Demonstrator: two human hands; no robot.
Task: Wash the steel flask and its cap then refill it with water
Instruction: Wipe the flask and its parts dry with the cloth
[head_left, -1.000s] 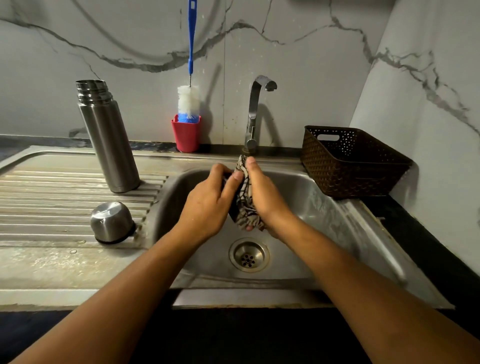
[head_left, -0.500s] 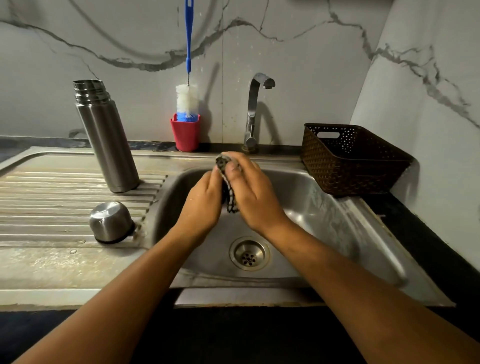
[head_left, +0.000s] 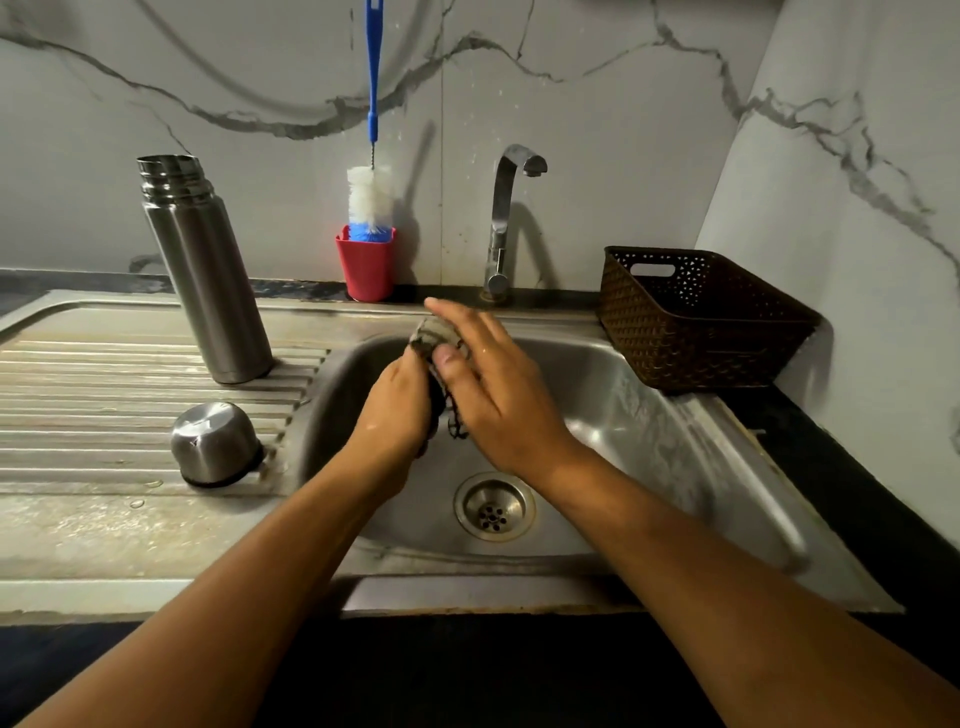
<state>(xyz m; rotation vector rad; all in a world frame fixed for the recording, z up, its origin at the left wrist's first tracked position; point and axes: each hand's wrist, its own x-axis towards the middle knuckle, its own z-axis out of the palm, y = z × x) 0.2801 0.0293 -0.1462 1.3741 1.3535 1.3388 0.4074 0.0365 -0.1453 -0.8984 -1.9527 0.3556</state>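
The steel flask (head_left: 202, 270) stands upright and uncapped on the ribbed draining board (head_left: 78, 395), left of the sink basin (head_left: 623, 415). Its steel cap (head_left: 215, 441) sits mouth down on the board in front of the flask. Over the basin, my left hand (head_left: 395, 415) and my right hand (head_left: 493, 384) are pressed together around a patterned cloth (head_left: 434, 335). The left fingers curl round the cloth. My right hand lies over it with fingers stretched out and the thumb on the cloth. Most of the cloth is hidden between the hands.
The tap (head_left: 506, 218) stands behind the basin with no water running. A red cup (head_left: 366, 265) holding a blue-handled bottle brush (head_left: 370, 197) sits at the back wall. A brown woven basket (head_left: 696, 317) stands at the right. The drain (head_left: 493, 512) lies below my hands.
The cloth hung down long between my hands before; now it is bunched up between them. My right hand has slid forward and left over the cloth, its fingers straightening.
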